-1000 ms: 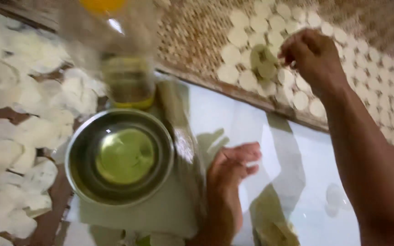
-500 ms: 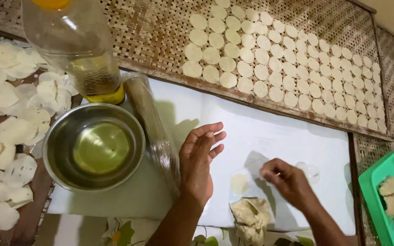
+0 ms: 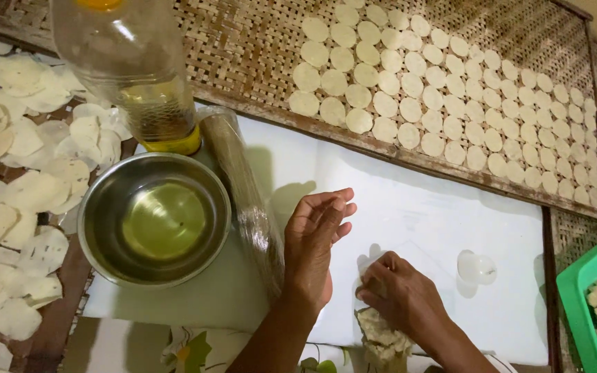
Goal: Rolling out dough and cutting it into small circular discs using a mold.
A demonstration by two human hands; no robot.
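A white counter (image 3: 409,207) lies under my hands. At its near edge, my right hand (image 3: 402,297) pinches the dough lump (image 3: 381,338). My left hand (image 3: 316,242) rests open beside it, near a rolling pin (image 3: 243,200) and oil bowl (image 3: 155,217).

L hand (image 3: 319,238) open, fingers together & slightly curled, palm facing right, on edge, wrist low. R hand (image 3: 399,293) just beside it, knuckles up, fingers curled under. Both forearms enter from bottom edge
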